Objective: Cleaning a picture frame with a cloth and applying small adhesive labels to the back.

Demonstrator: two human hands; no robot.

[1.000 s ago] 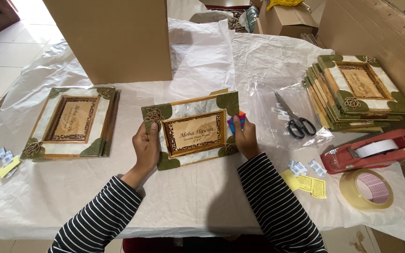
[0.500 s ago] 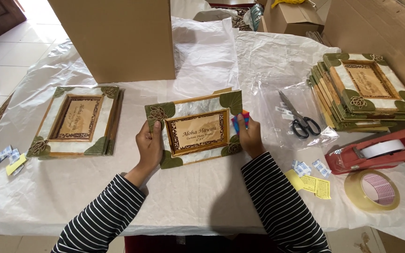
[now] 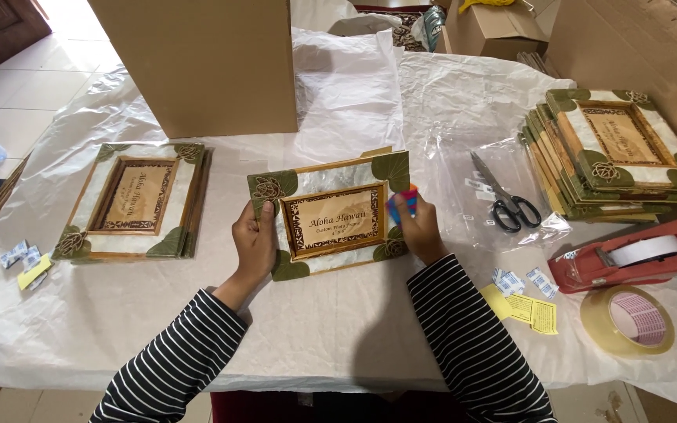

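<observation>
Centre of frame: left hand (image 3: pixel 254 239) grips the left edge of a decorated photo frame (image 3: pixel 331 213), fingers curled around it, frame tipped up off the white paper-covered table (image 3: pixel 331 329). Right hand (image 3: pixel 419 229) sits at the frame's right edge, fingers pinching a small red-and-blue object (image 3: pixel 403 202). Scissors (image 3: pixel 503 197) lie right of centre, frame stack (image 3: pixel 617 153) upper right, tape dispenser (image 3: pixel 628 257) and tape roll (image 3: pixel 627 319) lower right, another frame (image 3: pixel 136 200) at left.

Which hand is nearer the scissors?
Right. The right hand grips the frame's right edge, just left of the scissors. The left hand holds the frame's far-left edge, farther away.
</observation>
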